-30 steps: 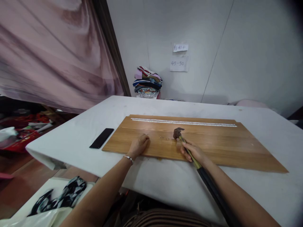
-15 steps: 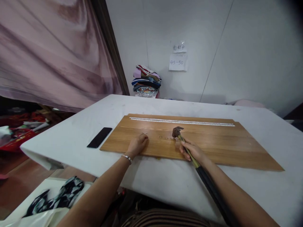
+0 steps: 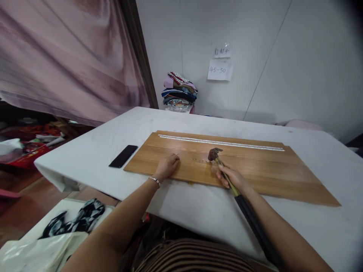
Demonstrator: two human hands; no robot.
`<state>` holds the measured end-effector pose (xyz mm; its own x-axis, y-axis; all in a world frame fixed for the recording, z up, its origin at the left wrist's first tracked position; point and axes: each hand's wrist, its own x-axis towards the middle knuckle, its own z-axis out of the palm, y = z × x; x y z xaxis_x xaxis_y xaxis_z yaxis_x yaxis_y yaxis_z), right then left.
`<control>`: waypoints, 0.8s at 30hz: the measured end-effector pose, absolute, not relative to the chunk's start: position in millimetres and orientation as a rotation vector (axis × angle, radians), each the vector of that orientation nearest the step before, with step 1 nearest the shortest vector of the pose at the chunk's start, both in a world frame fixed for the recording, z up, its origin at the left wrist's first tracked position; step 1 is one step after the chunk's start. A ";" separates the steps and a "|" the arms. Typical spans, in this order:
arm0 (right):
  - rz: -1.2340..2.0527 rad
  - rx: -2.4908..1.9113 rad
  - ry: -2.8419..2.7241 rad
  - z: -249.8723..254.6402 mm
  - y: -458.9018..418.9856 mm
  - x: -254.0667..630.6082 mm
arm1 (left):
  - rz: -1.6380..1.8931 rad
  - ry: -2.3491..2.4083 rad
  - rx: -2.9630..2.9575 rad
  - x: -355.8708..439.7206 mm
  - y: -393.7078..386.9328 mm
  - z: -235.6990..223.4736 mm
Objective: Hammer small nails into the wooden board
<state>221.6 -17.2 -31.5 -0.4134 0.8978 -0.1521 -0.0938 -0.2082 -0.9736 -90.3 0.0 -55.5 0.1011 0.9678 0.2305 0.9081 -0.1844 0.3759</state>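
My right hand (image 3: 231, 175) is wrapped round the handle of a claw hammer (image 3: 227, 174), gripping it close below the rusty head. The hammer's head is over the wooden board (image 3: 261, 170), and its long dark grip runs back under my right forearm. My left hand (image 3: 169, 165) rests on the left part of the board with its fingers pinched together. A thin nail (image 3: 177, 154) pokes out from those fingertips. Between the hands, several small nail heads or marks (image 3: 199, 160) form a short row on the wood.
Two white measuring strips (image 3: 221, 142) lie along the board's far edge. A black phone (image 3: 123, 156) is on the white table (image 3: 96, 151) left of the board. Folded clothes (image 3: 180, 92) are stacked by the wall. Patterned cloth (image 3: 75, 219) lies on a lower surface at left.
The view has shifted slightly, so the table and board appear a little higher and further right. Both hands keep their grips, with little movement over the board.
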 end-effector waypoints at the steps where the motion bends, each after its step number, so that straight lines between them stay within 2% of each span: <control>1: 1.719 -1.017 -1.303 -32.2 -17.2 221.4 | 0.649 1.912 2.225 -90.4 0.0 -55.5; 24: 1.723 -1.023 -1.293 -31.6 -17.5 221.4 | 0.672 1.899 2.223 -90.1 -0.7 -54.0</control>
